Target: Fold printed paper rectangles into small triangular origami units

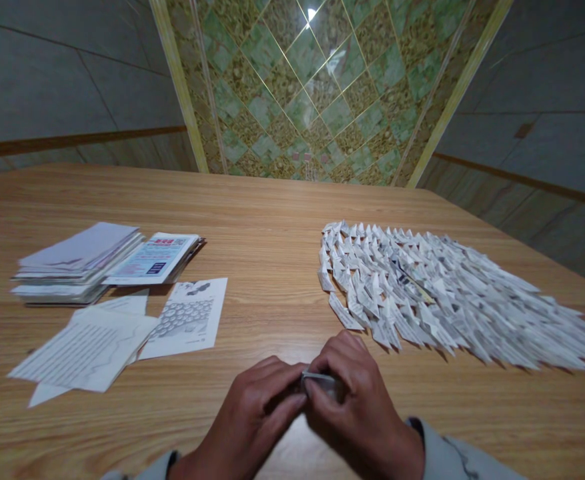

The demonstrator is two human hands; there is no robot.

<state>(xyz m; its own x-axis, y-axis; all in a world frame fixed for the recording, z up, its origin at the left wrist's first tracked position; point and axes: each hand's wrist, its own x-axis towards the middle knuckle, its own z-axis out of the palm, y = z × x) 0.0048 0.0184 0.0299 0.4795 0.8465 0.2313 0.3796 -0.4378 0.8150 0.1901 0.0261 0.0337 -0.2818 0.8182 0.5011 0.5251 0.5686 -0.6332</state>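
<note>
Near the front of the wooden table, my left hand (265,403) and my right hand (355,397) meet fingertip to fingertip. Between them is a small folded piece of paper (323,381), pinched by thumb and fingers on both sides. My right hand wraps around most of it, so only its pale upper edge and part of one face show. To the right, just beyond my right hand, many folded paper boats (402,287) stand packed in slanting rows; they carry print on greyish-white paper.
Left of my hands lie loose printed sheets (87,347) and one sheet with a picture (187,317). Behind them sit a thick stack of paper (79,257) and a pile with a blue-and-red printed top (155,259). A tiled wall (302,87) borders the table's (267,233) far edge.
</note>
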